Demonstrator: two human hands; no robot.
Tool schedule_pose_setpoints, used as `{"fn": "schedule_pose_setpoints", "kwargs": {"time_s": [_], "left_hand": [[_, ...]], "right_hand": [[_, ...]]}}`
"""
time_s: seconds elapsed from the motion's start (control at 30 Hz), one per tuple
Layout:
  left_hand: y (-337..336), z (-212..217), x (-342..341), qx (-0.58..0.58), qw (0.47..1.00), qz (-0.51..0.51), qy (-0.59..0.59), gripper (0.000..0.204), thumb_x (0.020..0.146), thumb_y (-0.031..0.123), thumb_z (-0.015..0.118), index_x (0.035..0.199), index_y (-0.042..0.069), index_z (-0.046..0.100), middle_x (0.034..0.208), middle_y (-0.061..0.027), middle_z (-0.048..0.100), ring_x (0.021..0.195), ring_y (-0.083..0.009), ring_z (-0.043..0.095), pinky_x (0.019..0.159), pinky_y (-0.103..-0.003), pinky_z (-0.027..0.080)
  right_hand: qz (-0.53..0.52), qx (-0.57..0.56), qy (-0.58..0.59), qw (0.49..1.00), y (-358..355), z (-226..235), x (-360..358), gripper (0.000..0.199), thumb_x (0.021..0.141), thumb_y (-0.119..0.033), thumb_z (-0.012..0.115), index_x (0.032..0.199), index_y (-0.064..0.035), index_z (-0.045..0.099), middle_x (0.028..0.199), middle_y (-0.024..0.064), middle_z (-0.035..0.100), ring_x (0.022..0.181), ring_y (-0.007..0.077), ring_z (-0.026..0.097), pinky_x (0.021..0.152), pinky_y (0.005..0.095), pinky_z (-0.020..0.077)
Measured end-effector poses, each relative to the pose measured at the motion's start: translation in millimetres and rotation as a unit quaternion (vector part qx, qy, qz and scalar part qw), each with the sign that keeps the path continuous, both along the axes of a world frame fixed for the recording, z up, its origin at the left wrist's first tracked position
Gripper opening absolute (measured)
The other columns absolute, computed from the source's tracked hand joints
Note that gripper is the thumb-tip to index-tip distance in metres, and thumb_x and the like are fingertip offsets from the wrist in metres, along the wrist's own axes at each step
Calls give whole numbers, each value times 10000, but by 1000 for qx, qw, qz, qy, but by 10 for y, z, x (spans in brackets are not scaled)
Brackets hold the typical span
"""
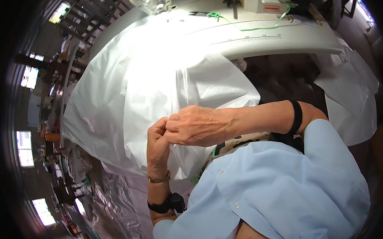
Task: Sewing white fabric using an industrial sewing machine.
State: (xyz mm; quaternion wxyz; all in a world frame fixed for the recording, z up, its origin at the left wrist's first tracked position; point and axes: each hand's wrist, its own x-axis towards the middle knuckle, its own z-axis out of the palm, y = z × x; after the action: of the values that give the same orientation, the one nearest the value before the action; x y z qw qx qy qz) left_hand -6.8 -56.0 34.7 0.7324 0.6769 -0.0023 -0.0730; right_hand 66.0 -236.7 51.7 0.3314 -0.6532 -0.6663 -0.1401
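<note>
Okay, looking down at a right hand (198, 125) reaching across to meet a left hand (158, 148), touching at the fingers right over a white plastic-looking sheet (224, 82). Got both closed up, with fingers curled in tight; can't tell whether actually pinching the sheet or some thread, with fingertips tucked out of sight. Seeing the sheet spread up over a pale sewing table (290, 45), with creases running from the hands toward a sewing-machine head (155, 2), and badly washed out by glare up there. Also spotting a slim black tool (199, 13) lying on the tabletop, some green thread (262, 29) trailing loosely across, and a ruler scale (260, 38) near the front edge. Wearing a gold-toned watch (159, 178) on the left wrist, a black strap with a little box (176, 202) farther down, a black band (297, 117) near the right elbow, and a light-blue shirt (278, 175).
</note>
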Motion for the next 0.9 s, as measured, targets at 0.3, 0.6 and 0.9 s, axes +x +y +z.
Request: {"fn": "schedule_pose_setpoints", "kwargs": {"time_s": [0.3,0.6,0.9], "left_hand": [[125,-55,-14,-195,977,43,68,218,977,194,581,1073,-1,591,886,-6,635,750,-72,596,713,-223,504],[68,282,-7,216,963,147,-70,145,949,123,634,891,-9,641,767,46,578,643,-14,464,567,-178,338],[9,505,118,49,989,136,-29,41,917,34,618,929,3,643,822,8,645,724,-40,561,685,-191,444]], "right_hand": [[-1,-60,-116,991,60,-40,-4,153,910,-160,546,826,-53,614,821,51,579,787,182,626,649,351,506],[-247,297,278,879,88,-620,102,318,830,-120,638,1128,-28,574,957,118,603,1000,325,575,800,414,495],[54,-67,62,994,638,-503,245,188,847,-165,592,945,-5,584,930,118,606,940,308,599,808,442,482]]}}
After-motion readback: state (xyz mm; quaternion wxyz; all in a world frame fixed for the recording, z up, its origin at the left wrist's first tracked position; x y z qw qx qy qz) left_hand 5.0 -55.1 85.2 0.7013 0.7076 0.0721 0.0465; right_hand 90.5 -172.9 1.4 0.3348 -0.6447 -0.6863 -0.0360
